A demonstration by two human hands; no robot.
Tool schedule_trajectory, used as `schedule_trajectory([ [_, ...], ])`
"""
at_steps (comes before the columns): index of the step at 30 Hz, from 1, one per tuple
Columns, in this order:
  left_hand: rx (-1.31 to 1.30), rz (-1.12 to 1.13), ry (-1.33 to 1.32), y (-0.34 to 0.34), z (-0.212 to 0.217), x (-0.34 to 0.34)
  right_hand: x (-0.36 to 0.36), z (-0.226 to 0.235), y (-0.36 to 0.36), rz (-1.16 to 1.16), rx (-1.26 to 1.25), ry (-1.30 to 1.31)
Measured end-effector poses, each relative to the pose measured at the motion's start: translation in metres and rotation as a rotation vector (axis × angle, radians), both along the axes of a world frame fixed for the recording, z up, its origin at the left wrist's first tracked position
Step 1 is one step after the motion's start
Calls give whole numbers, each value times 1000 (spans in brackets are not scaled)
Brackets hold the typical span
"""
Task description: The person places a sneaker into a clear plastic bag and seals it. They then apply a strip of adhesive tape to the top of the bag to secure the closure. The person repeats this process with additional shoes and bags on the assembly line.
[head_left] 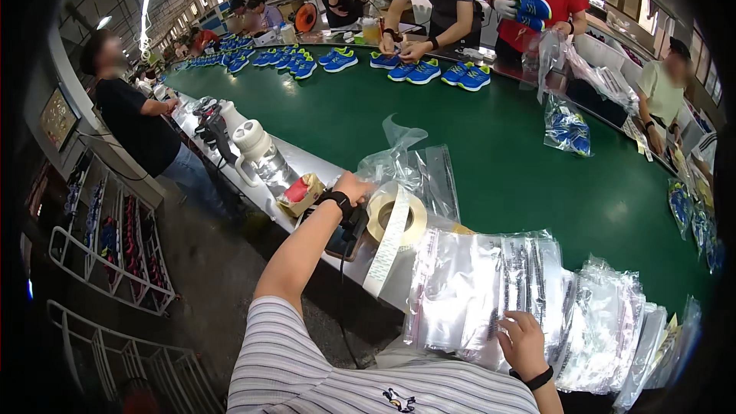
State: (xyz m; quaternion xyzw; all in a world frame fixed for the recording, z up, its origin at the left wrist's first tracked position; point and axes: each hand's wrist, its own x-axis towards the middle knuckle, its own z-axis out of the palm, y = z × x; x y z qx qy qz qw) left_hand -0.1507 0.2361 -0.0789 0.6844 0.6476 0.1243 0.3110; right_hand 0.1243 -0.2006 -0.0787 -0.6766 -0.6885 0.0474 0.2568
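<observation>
Left hand (351,185) reaches forward over the bench (506,161) edge, fingers closed on a crumpled clear plastic bag (395,155), lifting it free of the roll of label tape (396,217) just beside the wrist. Right hand (523,340) rests on the stack of clear bags (491,287), fingers spread flat, pinning it, gripping nothing. More clear bag stacks (613,322) fan rightward. Blue-and-green shoes (414,70) line the far side; bagged shoes (567,126) lie well apart.
</observation>
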Motion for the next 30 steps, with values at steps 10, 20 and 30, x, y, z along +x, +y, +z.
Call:
schedule_trajectory([
  [10,-200,-567,-469,-5,-23,17,3,-2,-6,-27,-28,-4],
  [20,205,-826,272,13,-37,34,-15,-8,25,32,-78,-55],
  [30,394,-613,245,37,7,32,-39,-31,44,207,-387,-255],
])
